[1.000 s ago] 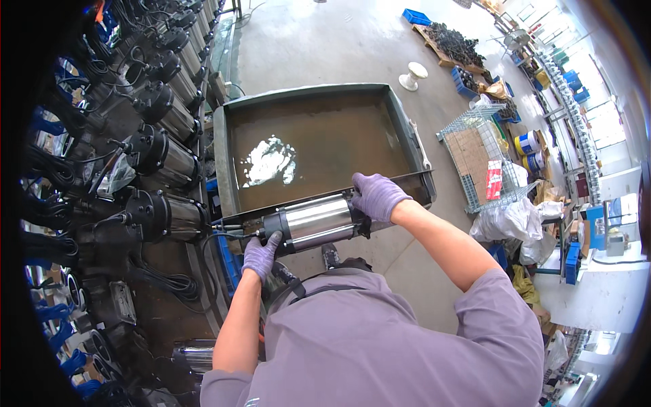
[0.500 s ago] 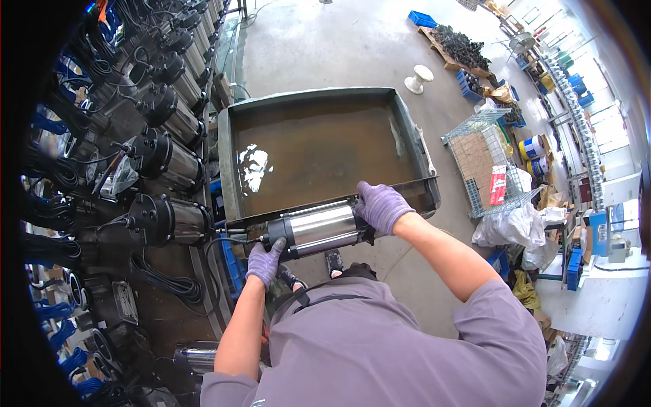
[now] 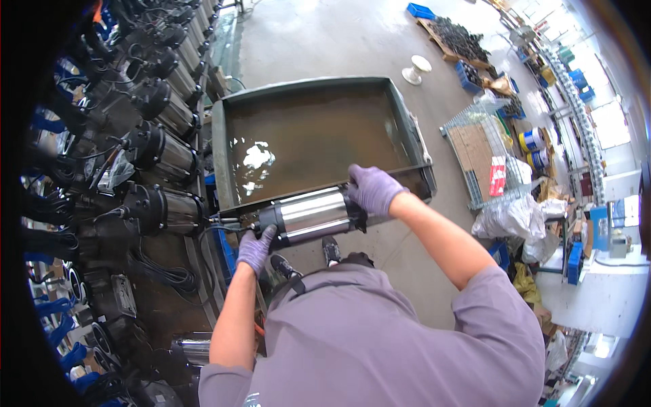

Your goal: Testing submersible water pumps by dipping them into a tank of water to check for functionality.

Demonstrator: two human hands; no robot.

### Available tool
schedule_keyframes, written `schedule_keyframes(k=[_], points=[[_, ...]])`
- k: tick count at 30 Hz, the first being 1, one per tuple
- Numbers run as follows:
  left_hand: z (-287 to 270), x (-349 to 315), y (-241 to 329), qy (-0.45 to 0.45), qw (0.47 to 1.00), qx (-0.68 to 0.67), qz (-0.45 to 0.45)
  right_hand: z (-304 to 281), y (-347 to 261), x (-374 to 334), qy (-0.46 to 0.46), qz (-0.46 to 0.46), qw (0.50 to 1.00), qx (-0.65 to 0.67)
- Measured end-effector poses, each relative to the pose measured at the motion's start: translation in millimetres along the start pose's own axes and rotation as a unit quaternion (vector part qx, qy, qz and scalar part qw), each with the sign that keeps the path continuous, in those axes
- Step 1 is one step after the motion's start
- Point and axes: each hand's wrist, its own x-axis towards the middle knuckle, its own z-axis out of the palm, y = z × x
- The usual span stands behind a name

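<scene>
- Your steel motor (image 3: 313, 214) lies on its side, its long axis from about eight to two o'clock, along the six o'clock edge of the tank (image 3: 220, 159); whether it rests on that edge you cannot tell.
- Your left hand (image 3: 255, 249), in a purple glove, grips its black end at eight o'clock: thumb pressed on top, the other fingers mostly hidden beneath.
- Your right hand (image 3: 375, 190), gloved the same, is at its two o'clock end, fingers bent together around the black part; the fingertips are hidden.
- Brownish water (image 3: 332, 136) with bright glare fills your tank, beyond the motor at twelve o'clock.
- At nine o'clock from the tank you have a row of similar motors (image 3: 178, 157), with a coiled black cable (image 3: 163, 273) below them at eight.
- A white spool (image 3: 416, 70) stands on the floor at one o'clock from your motor, and a wire cage (image 3: 477, 146) is at two.
</scene>
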Motion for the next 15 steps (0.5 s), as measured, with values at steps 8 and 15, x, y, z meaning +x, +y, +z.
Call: schedule_keyframes(k=[8,15], points=[[-5.9,-5.0,2.2,0.006,1.0,-0.027,-0.01,-0.9,169.6,-38.1,0.046,0.099,0.988,0.109],[-6.4,-4.6,-3.5,-0.006,0.999,-0.032,-0.037,43.2,301.5,-11.8,-0.023,0.305,0.948,-0.09]])
